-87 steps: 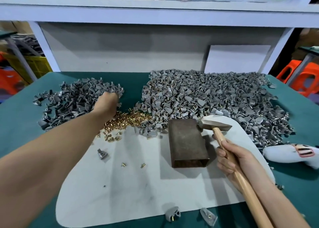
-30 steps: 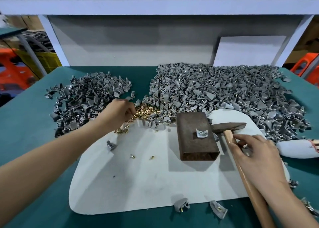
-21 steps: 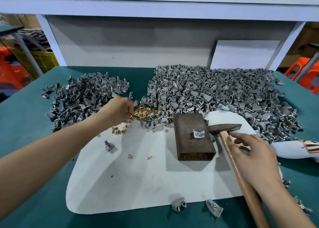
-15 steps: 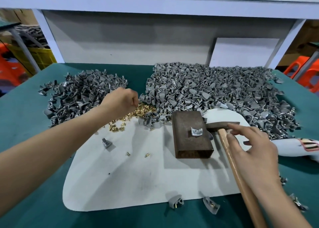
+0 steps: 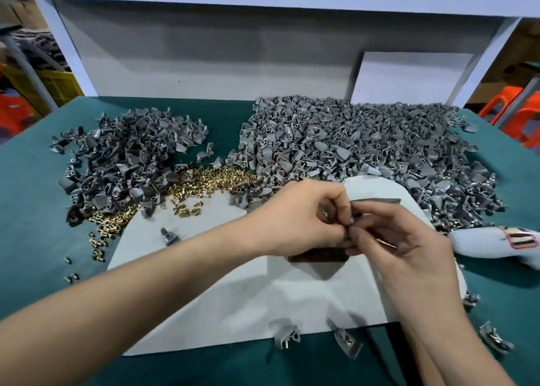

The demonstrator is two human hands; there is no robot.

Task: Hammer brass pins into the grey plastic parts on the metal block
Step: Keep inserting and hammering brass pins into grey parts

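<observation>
Currently, both hands meet above the metal block point(image 5: 317, 258), which lies on the white mat point(image 5: 233, 298) at the centre of the bench point(image 5: 29, 210). Only the block's near edge shows beneath the hands.

The left hand point(image 5: 304, 219) has its grip closed to a fingertip pinch with the fingers curled in. Whether it holds anything cannot be told. The right hand point(image 5: 406, 251) has its grip closed, thumb against forefinger, on a small grey piece point(image 5: 350, 223) right at the left fingertips.

The hammer head point(image 5: 377, 201) lies at 1 o'clock from the block, just past the fingers. The brass pins point(image 5: 210, 181) are heaped at 10 o'clock. Grey plastic parts form a large pile point(image 5: 365, 146) from 12 to 2 o'clock and a smaller pile point(image 5: 125, 163) at 10 o'clock, to the left of the pins. Two loose parts point(image 5: 283, 334) lie at 6 o'clock on the mat's near edge.
</observation>
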